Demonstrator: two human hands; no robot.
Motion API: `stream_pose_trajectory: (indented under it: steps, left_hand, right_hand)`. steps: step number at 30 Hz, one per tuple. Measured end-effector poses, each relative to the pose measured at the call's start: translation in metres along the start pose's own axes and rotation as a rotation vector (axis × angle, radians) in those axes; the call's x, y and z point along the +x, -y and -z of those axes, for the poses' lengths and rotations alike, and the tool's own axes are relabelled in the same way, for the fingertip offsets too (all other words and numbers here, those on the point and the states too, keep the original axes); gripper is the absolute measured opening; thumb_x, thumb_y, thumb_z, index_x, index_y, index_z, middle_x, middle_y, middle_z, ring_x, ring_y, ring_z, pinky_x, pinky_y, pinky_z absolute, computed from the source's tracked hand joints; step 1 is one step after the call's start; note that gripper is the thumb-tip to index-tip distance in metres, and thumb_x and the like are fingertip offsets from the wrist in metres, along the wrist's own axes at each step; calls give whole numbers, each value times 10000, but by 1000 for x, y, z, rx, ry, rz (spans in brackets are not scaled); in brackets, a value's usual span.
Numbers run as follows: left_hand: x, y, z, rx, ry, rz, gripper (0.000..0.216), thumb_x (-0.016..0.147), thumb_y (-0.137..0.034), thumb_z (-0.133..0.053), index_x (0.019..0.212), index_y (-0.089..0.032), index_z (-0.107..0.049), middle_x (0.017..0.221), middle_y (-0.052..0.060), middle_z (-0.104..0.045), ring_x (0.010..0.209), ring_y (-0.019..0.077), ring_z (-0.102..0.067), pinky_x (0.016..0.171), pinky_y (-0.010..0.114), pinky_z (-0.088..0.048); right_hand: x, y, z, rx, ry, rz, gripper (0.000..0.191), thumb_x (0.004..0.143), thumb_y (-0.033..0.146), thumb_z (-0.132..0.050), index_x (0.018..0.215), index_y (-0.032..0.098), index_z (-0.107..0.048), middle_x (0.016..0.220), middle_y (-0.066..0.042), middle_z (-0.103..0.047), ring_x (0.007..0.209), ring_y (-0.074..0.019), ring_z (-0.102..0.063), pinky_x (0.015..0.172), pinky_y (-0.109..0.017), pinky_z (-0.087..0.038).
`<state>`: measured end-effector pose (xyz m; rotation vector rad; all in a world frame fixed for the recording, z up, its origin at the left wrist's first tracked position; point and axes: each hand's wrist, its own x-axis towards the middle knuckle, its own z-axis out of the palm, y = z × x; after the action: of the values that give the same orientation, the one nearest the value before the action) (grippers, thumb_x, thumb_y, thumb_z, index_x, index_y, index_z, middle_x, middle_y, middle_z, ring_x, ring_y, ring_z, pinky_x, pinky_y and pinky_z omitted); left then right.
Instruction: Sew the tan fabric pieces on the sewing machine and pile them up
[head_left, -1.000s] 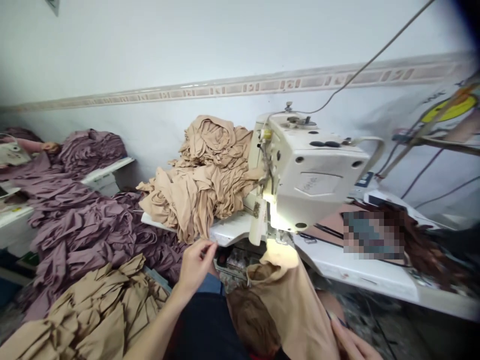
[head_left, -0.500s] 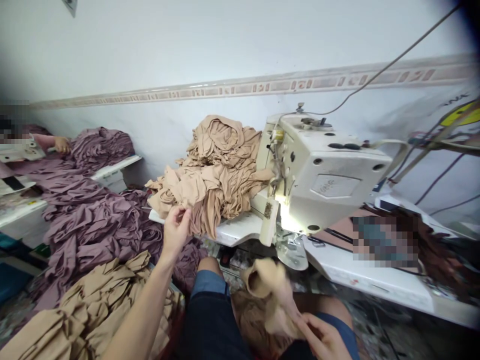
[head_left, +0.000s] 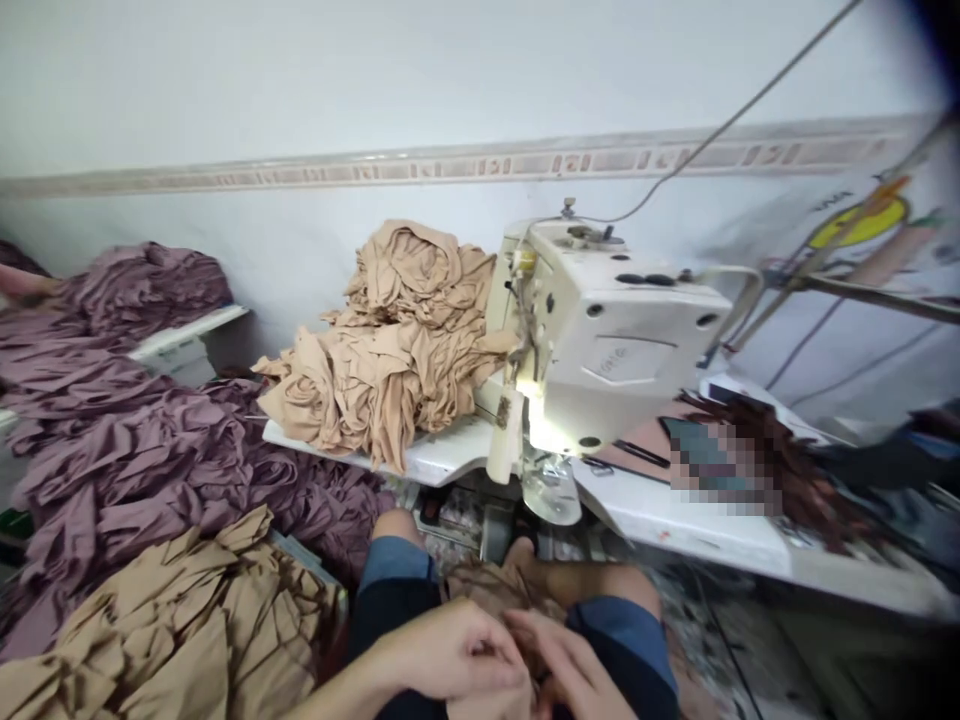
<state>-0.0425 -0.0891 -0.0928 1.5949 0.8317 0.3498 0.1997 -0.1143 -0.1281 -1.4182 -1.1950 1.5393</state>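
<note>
Over my lap my two hands are close together on a piece of tan cloth. My left hand (head_left: 469, 650) is closed, its fingers curled against the cloth. My right hand (head_left: 566, 665) is beside it, fingers bent round the cloth, partly cut off by the lower edge. More tan cloth (head_left: 495, 585) hangs between my knees. In front, a heap of tan cloth pieces (head_left: 420, 340) lies on the sewing table (head_left: 442, 455), left of an industrial sewing machine (head_left: 600, 310) with its lamp lit. How the fingers grip is partly hidden.
Purple cloth (head_left: 172, 450) is piled on the left, with another tan heap (head_left: 202, 610) at the lower left. On the table's right are dark brown strips (head_left: 795, 460). A cable (head_left: 712, 160) runs up from the machine. At the far left edge a co-worker's arm (head_left: 26, 282) shows.
My left hand has come from the tan heap on the table down to my lap. My right hand has brought the tan cloth in beside it. The view has turned right.
</note>
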Motion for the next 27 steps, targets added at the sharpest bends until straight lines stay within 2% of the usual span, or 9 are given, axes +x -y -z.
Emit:
stream_pose_trajectory:
  steps: [2,4,7,10,12,17,20,24,27]
  left_hand:
    - [2,16,-5,-66,-55,24,357,895,-509,-798,1006,-179,-872,805,36,-768,650,153,-602,650,249,-490]
    - [2,21,0,-92,-121,28,360,880,-506,-826,959,-157,-857,798,41,-730,636,145,-595,621,239,-483]
    - [-3,19,10,116,-225,-108,246,982,-387,-748,925,-170,-849,927,70,-713,777,176,-656,720,264,-525]
    - [-8,13,6,441,-337,-234,244,1072,-260,-612,1087,-233,-855,1136,119,-720,1088,267,-657,957,379,-539]
    - [-10,7,-4,533,-335,-253,258,1086,-254,-590,1139,-240,-842,1157,127,-717,1113,281,-634,963,395,-531]
    - [-2,-19,-19,103,16,-145,331,1067,-390,-655,875,-161,-796,757,25,-718,677,154,-635,675,240,-492]
    - [7,-35,-9,6,-33,-81,313,1041,-399,-670,895,-149,-788,768,28,-748,676,144,-633,662,223,-478]
    - [14,-38,10,-125,17,36,363,985,-496,-718,945,-138,-767,715,17,-704,568,115,-549,542,207,-409]
    - [17,-33,16,-202,-64,85,413,931,-541,-771,880,-134,-722,601,-43,-563,506,89,-441,494,196,-320]
  right_hand:
    - [-6,4,-20,-105,145,-9,670,748,845,-775,833,181,-808,822,-79,-792,621,-223,-703,526,-281,-538]
    - [-9,14,-29,-274,280,41,640,743,745,-856,575,188,-590,506,28,-551,473,-137,-534,431,-215,-318]
    - [-14,40,-20,-369,267,135,618,975,605,-683,558,202,-470,488,61,-389,452,-88,-361,457,-235,-167]
    - [-18,68,6,-412,311,223,580,1009,504,-667,553,195,-483,531,59,-368,505,-92,-324,489,-247,-196]
    - [-19,80,22,-378,339,257,585,1009,521,-672,551,194,-512,566,44,-422,535,-104,-380,508,-246,-263]
    - [-5,85,40,-336,297,259,465,869,606,-827,713,179,-729,677,15,-605,630,-144,-522,569,-241,-406]
    - [2,81,36,-430,456,257,392,749,535,-953,859,189,-807,666,61,-616,606,-118,-493,557,-215,-370]
    - [2,90,33,-394,443,248,378,888,521,-855,744,177,-795,621,51,-581,580,-114,-456,545,-238,-308]
    - [1,99,38,-310,405,278,403,942,542,-805,788,170,-831,734,-5,-654,669,-148,-548,601,-265,-355]
